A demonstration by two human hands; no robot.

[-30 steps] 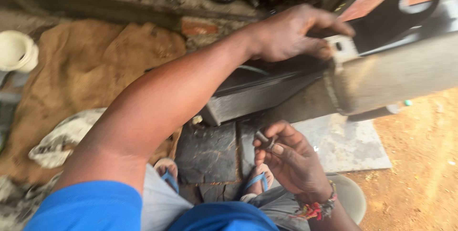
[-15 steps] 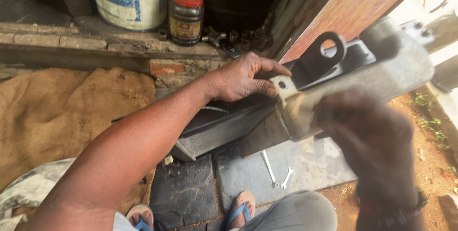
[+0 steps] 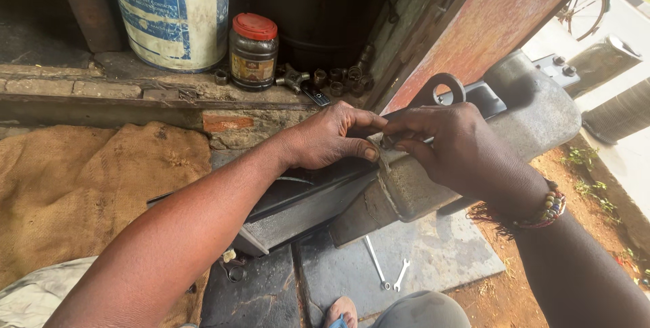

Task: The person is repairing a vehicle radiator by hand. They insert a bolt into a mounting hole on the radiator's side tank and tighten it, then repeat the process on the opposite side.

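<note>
— Meeting right at the centre, both hands come together over the long grey metal exhaust-like part (image 3: pixel 474 159) that runs from seven o'clock up to two o'clock.

— What is the left hand (image 3: pixel 325 142) doing?

— It rests on top of the grey part, thumb and fingers curled and pinched at a small fitting at the part's upper edge. The right hand (image 3: pixel 447 145) comes in from four o'clock, beaded bracelet (image 3: pixel 545 209) on the wrist, its fingertips (image 3: pixel 399 140) pressed to the same spot. Fingertips of both hands touch there; I cannot tell what small piece sits between them.

— And around them?

— A black metal bracket with a round hole (image 3: pixel 443 91) stands just beyond the right hand, at one o'clock. Under the part, at six o'clock, two slim silver spanners (image 3: pixel 386 270) lie on the grey stone slab (image 3: pixel 433 253). On the ledge at eleven o'clock, a dark jar with a red lid (image 3: pixel 252 50) stands beside a white and blue drum (image 3: pixel 172 10). Brown burlap sacking (image 3: pixel 81 179) lies at nine o'clock.
</note>
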